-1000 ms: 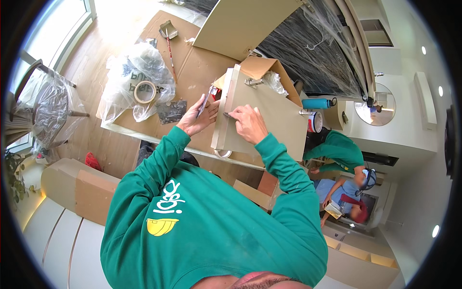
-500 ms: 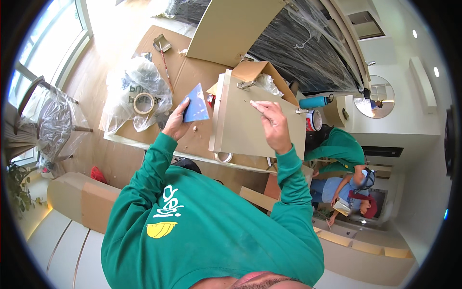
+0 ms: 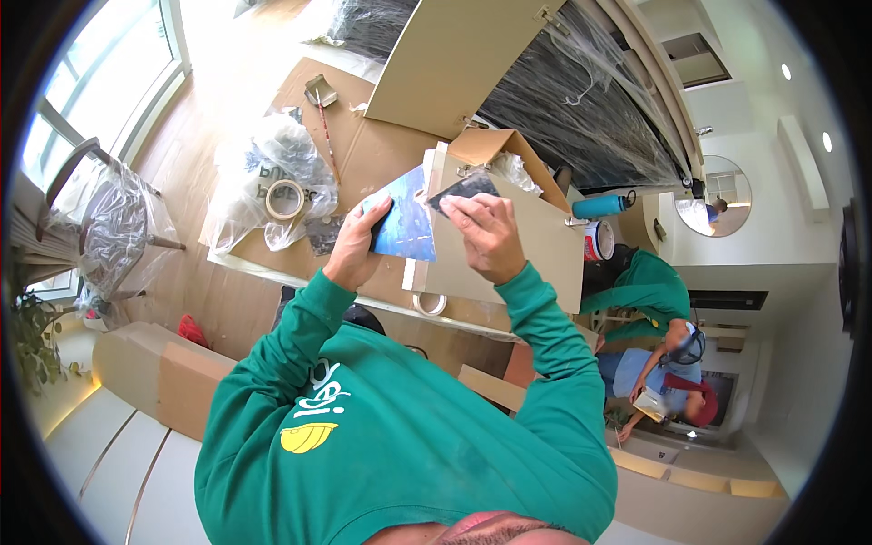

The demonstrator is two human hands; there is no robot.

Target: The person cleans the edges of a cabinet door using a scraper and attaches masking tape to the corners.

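A shiny blue flat spreader plate (image 3: pixel 406 222), smeared on its face, is gripped along its left edge by my left hand (image 3: pixel 356 245). My right hand (image 3: pixel 490 238) pinches a small dark scraper blade (image 3: pixel 465 191) just right of the blue plate; I cannot tell whether the two touch. Below both hands lies a beige door panel (image 3: pixel 536 250) with metal hinges, flat on the work table. A dark flat piece (image 3: pixel 324 234) rests on the cardboard sheet (image 3: pixel 386 141), beside my left hand.
Left on the cardboard are a plastic bag (image 3: pixel 272 150), a tape roll (image 3: pixel 270 202) and a thin brush (image 3: pixel 328 136). An open box (image 3: pixel 495 145), a blue bottle (image 3: pixel 599 206) and a tin (image 3: pixel 599 241) stand beyond the panel. Two people work at right. A plastic-wrapped chair (image 3: pixel 113 227) stands left.
My hands have come together: the left moved right with the blue plate, the right moved left and down. The dark blade now shows its face in my right hand.
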